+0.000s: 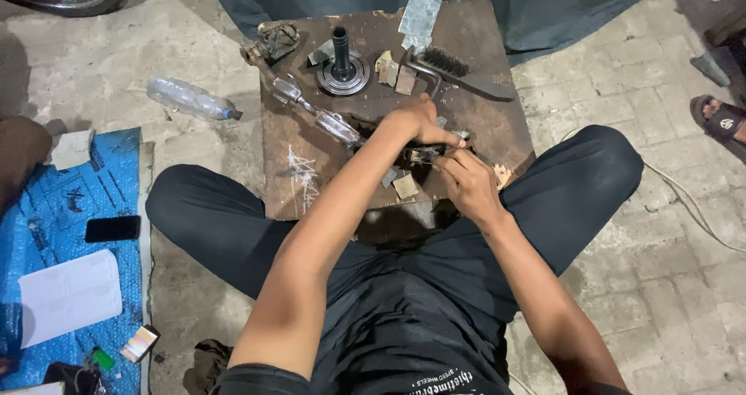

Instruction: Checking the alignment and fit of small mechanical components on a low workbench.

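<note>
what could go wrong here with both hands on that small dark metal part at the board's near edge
1. The small dark part is pinched between the left hand and right hand; a slip could nip a finger.
2. Loose scraps lie at the wooden board's near edge and could get knocked off.
3. The wire brush lies just beyond the left hand; reaching past may scrape it.

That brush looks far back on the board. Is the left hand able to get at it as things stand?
Probably yes. The left hand lies just short of the brush, with only small scraps and a metal bracket between; the way looks free, though it holds a small dark part.
</note>
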